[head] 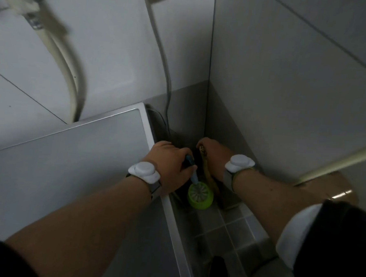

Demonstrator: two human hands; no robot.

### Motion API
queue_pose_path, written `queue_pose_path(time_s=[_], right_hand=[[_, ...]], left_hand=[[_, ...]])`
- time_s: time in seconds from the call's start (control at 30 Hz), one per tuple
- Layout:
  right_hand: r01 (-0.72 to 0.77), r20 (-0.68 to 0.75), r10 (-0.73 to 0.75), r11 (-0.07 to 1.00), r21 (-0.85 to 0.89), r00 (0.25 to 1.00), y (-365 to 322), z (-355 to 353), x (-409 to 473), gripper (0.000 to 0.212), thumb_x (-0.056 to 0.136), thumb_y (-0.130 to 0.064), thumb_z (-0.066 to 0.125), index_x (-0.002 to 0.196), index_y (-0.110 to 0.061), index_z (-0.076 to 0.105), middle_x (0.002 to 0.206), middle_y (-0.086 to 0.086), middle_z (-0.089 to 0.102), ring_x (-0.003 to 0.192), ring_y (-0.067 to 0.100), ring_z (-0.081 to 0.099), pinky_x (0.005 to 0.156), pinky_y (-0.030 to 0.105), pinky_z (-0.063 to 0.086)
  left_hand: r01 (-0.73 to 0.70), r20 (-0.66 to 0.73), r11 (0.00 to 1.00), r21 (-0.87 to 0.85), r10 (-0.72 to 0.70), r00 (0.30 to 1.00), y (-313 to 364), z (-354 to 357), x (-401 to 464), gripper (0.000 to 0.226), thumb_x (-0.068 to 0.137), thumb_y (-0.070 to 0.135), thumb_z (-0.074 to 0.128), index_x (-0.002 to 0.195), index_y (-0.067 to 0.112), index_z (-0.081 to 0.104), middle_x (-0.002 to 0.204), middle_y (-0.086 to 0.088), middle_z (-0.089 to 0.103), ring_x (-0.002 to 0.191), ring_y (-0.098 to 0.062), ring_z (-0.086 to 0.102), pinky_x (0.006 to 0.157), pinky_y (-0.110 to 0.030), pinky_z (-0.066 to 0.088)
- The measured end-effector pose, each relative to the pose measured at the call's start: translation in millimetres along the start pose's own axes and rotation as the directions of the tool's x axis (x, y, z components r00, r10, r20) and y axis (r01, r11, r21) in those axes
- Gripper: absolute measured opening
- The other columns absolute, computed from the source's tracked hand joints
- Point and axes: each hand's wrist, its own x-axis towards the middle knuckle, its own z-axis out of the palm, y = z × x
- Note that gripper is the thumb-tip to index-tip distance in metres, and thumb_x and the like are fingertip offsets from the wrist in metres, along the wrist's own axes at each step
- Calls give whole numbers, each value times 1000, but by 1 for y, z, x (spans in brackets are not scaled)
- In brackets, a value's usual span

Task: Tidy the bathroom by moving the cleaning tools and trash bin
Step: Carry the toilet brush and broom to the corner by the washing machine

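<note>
Nearest, two bare forearms reach forward and down into a narrow gap, each with a dark sleeve pushed up toward the elbow and each wearing one white puck-shaped device on a grey wrist strap, two devices in all. Beside the right arm a beige cylinder (334, 188) lies against the wall, and below it the grey tiled floor (230, 232) shows, with a dark shoe (219, 269) at the bottom edge. To the left, one white appliance top (66, 153) with a pale metal rim fills the lower left. Between that rim and the wall sits one lime-green brush holder (200, 195) on the floor, its round slotted top facing up. One toilet brush (194, 175) stands in it, its blue handle rising out of the slotted top and running up into the left hand (172, 161), which is clenched around the upper part of the handle directly above and just left of the holder. Just right of the brush, one yellowish-brown wooden handle (207, 173) slants up from the floor into the right hand (214, 157), whose fingers curl around its top end; what it belongs to is hidden in the dark corner. The two hands are near each other, not touching. Behind them one dark cable (168, 95) drops down the tiled wall into the gap, and farther up left one pale hose (73, 77) curves down behind the appliance.
</note>
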Motion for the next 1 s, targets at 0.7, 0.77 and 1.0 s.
queue_pose_path(time_s=[0.7,0.77,1.0], right_hand=[[108,-77,-108,994,-5,991,-11,-50,149,35,98,-1,45,132,-6,54,136,14,53,122,28,52,95,22,34],[113,-129,-113,994,-4,985,-8,-46,154,36,94,0,50,128,-8,57,131,14,57,118,30,55,93,27,38],[-30,-238,-19,979,-204,971,8,-23,176,39,101,-14,40,141,-11,43,143,12,41,123,30,48,100,36,39]], left_hand=[[55,-99,998,-33,-58,993,-41,-3,47,40,84,63,42,98,32,62,74,7,67,73,-18,66,78,-31,48],[54,-99,998,-38,-58,993,-42,-4,47,40,84,63,41,97,32,62,74,7,67,74,-19,66,78,-31,48],[70,-99,997,-33,-73,992,-41,0,47,42,84,64,39,100,33,61,75,9,67,74,-18,65,82,-34,48]])
